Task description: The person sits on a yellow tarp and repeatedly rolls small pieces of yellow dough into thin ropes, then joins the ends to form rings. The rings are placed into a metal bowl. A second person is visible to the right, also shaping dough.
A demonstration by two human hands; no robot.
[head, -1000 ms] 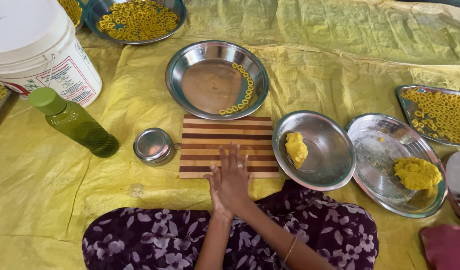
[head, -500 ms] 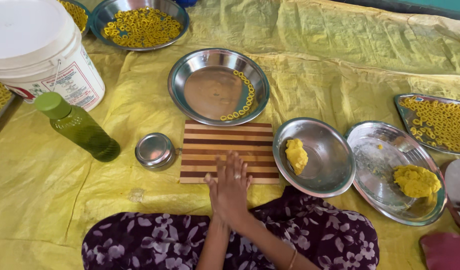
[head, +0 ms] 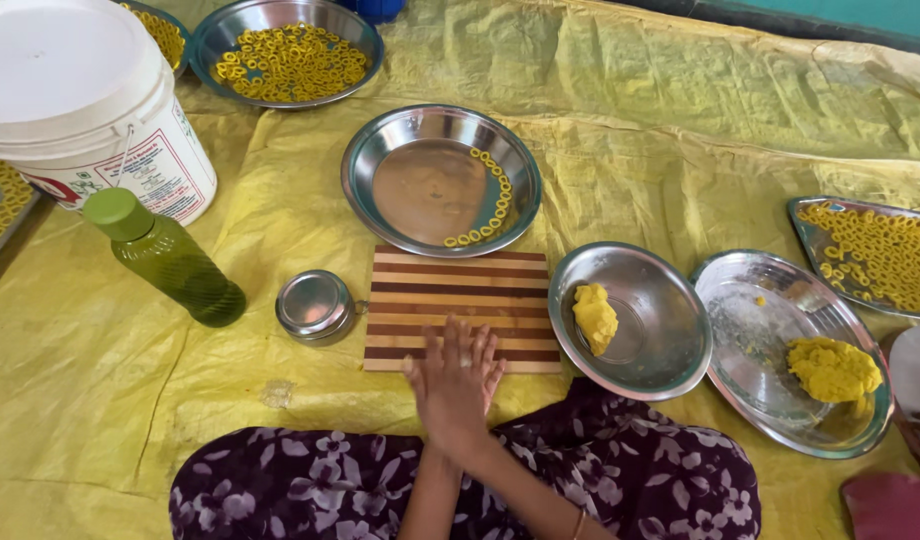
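Two hands (head: 455,385) pressed palm to palm, fingers flat, over my striped board (head: 460,300); rolling too hard could crumble any dough between them.

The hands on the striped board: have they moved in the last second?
Barely. The hands remain pressed together at the near edge of the striped board, with no clear shift against its stripes.

The striped wooden board (head: 458,300) lies flat on the yellow sheet (head: 680,120), brown and cream bands running crosswise, its near edge under pressed-together hands (head: 456,385).
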